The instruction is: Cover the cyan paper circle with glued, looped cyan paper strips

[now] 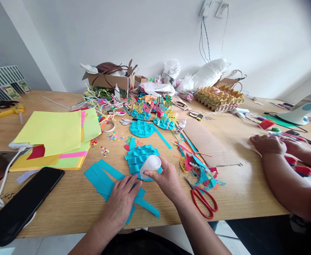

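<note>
My right hand (168, 179) is wrapped round a white glue bottle (150, 165). The bottle is tipped with its base toward me, and its nozzle is hidden. It hangs over a round turquoise piece (138, 158) covered in raised, folded paper strips. My left hand (123, 196) lies with fingers stretched out at the near edge of that piece, on top of loose turquoise paper strips (102, 180). Red-handled scissors (203, 202) rest on the table to the right of my right hand. Farther back sits another turquoise disc (142, 128) with woven-looking strips.
Coloured paper sheets (49, 131) and a black phone (25, 203) lie left. Paper scraps (198, 170) and a cardboard sheet (208, 141) lie right. Decorated turquoise pieces (164, 122) and egg trays (219, 95) stand behind. Another person's hands (269, 144) work at the far right.
</note>
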`<state>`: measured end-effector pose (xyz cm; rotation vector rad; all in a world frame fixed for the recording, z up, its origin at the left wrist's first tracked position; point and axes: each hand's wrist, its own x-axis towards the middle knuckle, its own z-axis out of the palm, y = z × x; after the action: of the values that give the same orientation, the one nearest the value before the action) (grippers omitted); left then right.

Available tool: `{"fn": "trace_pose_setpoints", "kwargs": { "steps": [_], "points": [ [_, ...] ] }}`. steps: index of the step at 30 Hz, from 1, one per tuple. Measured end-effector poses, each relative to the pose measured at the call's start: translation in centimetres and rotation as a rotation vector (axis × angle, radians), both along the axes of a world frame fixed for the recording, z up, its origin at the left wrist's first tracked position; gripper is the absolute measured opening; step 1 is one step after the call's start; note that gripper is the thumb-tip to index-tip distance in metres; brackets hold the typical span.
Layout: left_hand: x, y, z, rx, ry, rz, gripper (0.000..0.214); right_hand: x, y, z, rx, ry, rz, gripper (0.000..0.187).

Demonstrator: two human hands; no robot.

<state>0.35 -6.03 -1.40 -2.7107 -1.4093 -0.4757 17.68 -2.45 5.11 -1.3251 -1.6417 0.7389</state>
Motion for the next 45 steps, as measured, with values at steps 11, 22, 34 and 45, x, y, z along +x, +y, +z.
{"fn": "trace_pose_setpoints", "kwargs": {
  "steps": [11, 22, 34, 45],
  "points": [
    [-0.2, 0.0, -1.1, 0.014, -0.009, -0.001, 0.049, -0.4, -0.3, 0.7, -0.096, -0.01, -0.03, 0.03],
    [-0.3, 0.1, -0.8, 0.043, 0.018, -0.037, 0.049, 1.1, -0.4, 0.4, -0.104, 0.162, -0.029, 0.026],
    [-0.4, 0.2, -1.2, 0.142, 0.007, -0.028, 0.044, 0.4, -0.3, 0.8, -0.057, -0.086, -0.008, 0.023],
    [-0.4, 0.2, -1.5, 0.127, -0.001, -0.014, 0.042, -0.1, -0.2, 0.8, -0.036, -0.1, 0.005, 0.018]
  ]
}}
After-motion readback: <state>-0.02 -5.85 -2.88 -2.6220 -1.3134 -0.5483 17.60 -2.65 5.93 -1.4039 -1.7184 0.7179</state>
